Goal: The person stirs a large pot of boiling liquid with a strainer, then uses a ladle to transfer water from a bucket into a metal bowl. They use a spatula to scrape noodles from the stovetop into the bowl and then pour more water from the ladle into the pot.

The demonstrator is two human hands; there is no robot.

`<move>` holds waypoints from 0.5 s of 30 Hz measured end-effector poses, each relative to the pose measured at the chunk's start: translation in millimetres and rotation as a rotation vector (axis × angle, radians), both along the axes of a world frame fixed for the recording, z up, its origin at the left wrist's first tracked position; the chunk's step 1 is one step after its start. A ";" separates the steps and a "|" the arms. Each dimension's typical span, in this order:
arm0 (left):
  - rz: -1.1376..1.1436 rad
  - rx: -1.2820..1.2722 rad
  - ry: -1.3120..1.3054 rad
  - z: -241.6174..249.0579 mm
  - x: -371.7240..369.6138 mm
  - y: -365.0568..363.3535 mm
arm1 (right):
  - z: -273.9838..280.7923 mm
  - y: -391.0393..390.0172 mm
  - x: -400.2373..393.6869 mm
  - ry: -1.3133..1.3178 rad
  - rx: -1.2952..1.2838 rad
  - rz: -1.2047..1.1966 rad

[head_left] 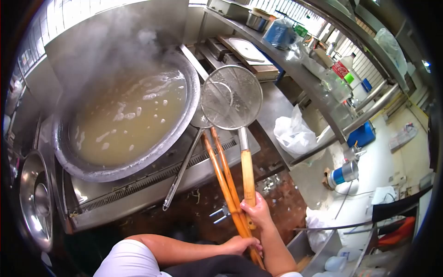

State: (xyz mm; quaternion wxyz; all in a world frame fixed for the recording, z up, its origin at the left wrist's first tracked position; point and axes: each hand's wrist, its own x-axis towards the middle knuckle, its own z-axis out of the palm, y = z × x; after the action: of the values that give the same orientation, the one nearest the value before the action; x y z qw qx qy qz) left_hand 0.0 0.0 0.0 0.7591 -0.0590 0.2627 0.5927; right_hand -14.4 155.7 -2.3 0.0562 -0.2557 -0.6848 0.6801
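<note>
My right hand (259, 212) is wrapped round the wooden handle of a round wire-mesh strainer (231, 97), held up with its mesh beside the big pot. Lower down, my left hand (240, 245) grips a pair of long wooden sticks (225, 177), which slant up toward the strainer. The sticks' far ends reach the edge of the mesh. A metal-handled skimmer (183, 168) lies between the pot and the sticks, its head partly hidden behind the strainer. The large pot (196, 87) holds steaming, cloudy yellowish liquid (129, 115) with patches of foam.
A steel shelf (318, 90) on the right carries bottles, bags and containers. On the counter beside it lies a white plastic bag (294, 131). A white tray (249, 50) rests on boards at the back. Steel bowls (34, 198) stand at far left.
</note>
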 end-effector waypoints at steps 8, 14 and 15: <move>0.338 -0.302 0.028 -74.3 -73.6 38.7 | 41.5 10.7 26.0 -0.024 0.103 -0.128; 0.444 -0.368 0.231 -90.0 -110.7 63.8 | 47.1 2.6 47.7 -0.040 0.124 -0.131; 0.384 -0.391 0.342 -87.7 -116.6 61.8 | 49.6 -2.2 47.2 -0.032 0.110 -0.131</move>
State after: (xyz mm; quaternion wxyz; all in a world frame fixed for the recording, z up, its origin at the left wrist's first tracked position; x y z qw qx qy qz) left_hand -116.6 61.8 -87.7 0.5525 -0.1520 0.4793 0.6648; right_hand 32.8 153.4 47.3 0.1037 -0.3073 -0.7036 0.6322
